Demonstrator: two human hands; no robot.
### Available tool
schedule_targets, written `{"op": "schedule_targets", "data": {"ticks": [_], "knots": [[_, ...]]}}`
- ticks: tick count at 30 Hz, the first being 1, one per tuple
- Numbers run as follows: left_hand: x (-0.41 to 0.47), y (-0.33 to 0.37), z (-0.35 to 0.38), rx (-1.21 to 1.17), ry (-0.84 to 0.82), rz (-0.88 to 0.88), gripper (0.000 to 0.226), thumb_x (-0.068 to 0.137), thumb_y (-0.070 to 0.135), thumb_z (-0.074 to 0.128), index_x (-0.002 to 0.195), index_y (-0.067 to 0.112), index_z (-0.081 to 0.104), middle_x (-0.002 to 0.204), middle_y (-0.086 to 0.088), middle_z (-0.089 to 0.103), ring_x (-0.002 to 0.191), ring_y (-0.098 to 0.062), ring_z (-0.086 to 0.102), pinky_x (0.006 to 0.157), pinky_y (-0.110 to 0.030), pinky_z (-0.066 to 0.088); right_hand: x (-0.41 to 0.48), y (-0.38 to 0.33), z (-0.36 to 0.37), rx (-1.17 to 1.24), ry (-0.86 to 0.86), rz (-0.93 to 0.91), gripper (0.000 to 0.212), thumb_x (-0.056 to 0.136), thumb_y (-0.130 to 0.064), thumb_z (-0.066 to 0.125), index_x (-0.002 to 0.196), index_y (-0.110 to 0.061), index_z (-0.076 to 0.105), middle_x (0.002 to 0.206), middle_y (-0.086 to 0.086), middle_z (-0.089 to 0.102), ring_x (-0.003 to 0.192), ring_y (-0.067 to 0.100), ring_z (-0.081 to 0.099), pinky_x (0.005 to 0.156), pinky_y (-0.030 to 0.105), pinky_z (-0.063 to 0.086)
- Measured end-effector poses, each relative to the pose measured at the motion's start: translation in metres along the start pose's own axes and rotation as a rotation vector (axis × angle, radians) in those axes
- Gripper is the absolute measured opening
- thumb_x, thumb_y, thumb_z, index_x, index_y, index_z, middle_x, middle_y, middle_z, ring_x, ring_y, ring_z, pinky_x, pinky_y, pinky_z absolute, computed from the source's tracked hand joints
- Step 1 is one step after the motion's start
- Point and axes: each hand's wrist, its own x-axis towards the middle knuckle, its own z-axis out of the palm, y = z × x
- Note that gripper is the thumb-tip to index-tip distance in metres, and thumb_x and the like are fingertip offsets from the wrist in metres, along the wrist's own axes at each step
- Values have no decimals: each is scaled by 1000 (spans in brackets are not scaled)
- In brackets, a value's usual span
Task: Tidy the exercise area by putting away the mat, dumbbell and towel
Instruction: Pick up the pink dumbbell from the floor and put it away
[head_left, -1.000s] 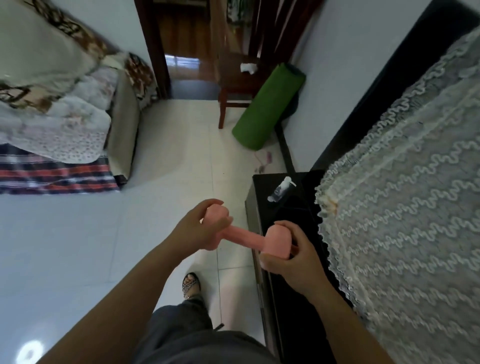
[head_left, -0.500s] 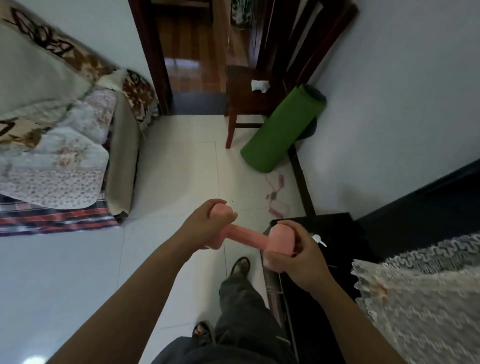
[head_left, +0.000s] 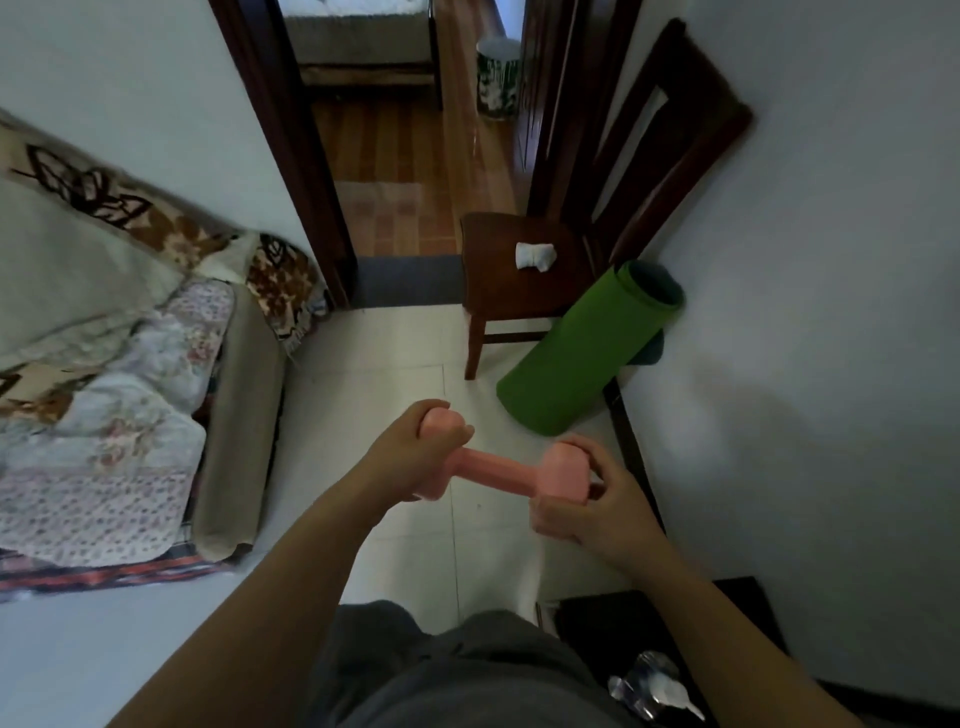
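Observation:
I hold a pink dumbbell (head_left: 498, 467) level in front of me, above the white tiled floor. My left hand (head_left: 410, 452) grips its left head and my right hand (head_left: 587, 499) grips its right head. A rolled green mat (head_left: 582, 358) leans against the right wall just beyond my hands. A small white folded towel (head_left: 535, 255) lies on the seat of a dark wooden chair (head_left: 498, 280) beside the mat.
A sofa (head_left: 228, 415) with patterned covers lines the left side. An open doorway (head_left: 395, 156) ahead leads to a wood-floored room with a bin (head_left: 497, 78). A black cabinet (head_left: 675, 634) with a spray bottle (head_left: 649, 686) stands at the lower right.
I have walked forward with the dumbbell in both hands. The chair, mat and doorway are closer, and the lace-covered furniture on the right has dropped out of sight.

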Motion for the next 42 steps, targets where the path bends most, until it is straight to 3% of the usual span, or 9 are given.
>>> {"op": "schedule_targets", "data": {"ticks": [5,8,11,15,20,25,29,35,42], "knots": [[59,37,-6,33,-31,73,38,88,36,57,124,30,47,109,-2,51,88,-20,55,62,-33,55,51,-19,-20,-6,67,28,71,65,-19,82,122,-39,45,115,-4,46,95,23,58,60,27,55],[108,67,-2,102,-130,129,40,89,33,56,126,28,45,107,-1,49,83,-15,55,55,-25,49,80,-25,-30,7,189,24,67,66,-13,82,120,-32,47,115,-4,48,95,13,56,58,15,52],[157,99,5,148,-270,165,35,88,32,58,122,31,46,107,-1,49,83,-13,53,57,-27,50,105,-30,-38,66,344,32,64,62,-13,85,113,-32,52,113,-4,55,92,10,57,57,11,49],[213,139,15,274,-473,200,36,87,27,60,121,29,50,109,0,45,84,-10,49,71,-33,49,123,-36,-37,161,550,110,66,63,-8,84,116,-28,51,112,-7,54,92,8,56,61,12,50],[258,171,39,398,-674,222,31,88,25,59,118,26,52,110,-1,51,91,-18,50,86,-43,49,139,-37,-23,298,786,220,68,59,-10,86,115,-29,53,114,-6,54,94,12,58,59,15,51],[263,187,76,572,-811,240,22,90,25,56,108,33,47,91,13,42,71,1,38,56,-19,34,136,-26,-17,337,958,279,65,58,-17,88,108,-37,52,116,-11,51,98,14,56,66,23,55],[257,191,101,611,-870,274,21,90,20,58,105,31,50,84,20,40,69,3,40,40,-7,37,125,-2,-24,412,978,295,67,61,-15,85,114,-37,50,120,-10,48,98,14,54,60,19,52],[278,191,137,764,-938,243,27,89,27,60,113,34,52,94,12,48,75,-1,45,47,-13,38,138,24,-24,556,1046,346,68,63,-15,83,115,-41,48,122,-12,47,103,13,54,71,26,54],[340,180,186,910,-1097,216,24,87,35,59,110,38,53,94,18,51,82,-7,51,65,-27,44,185,48,-18,679,1201,485,71,63,-16,84,122,-32,47,116,-20,47,97,13,57,68,22,55]]}}
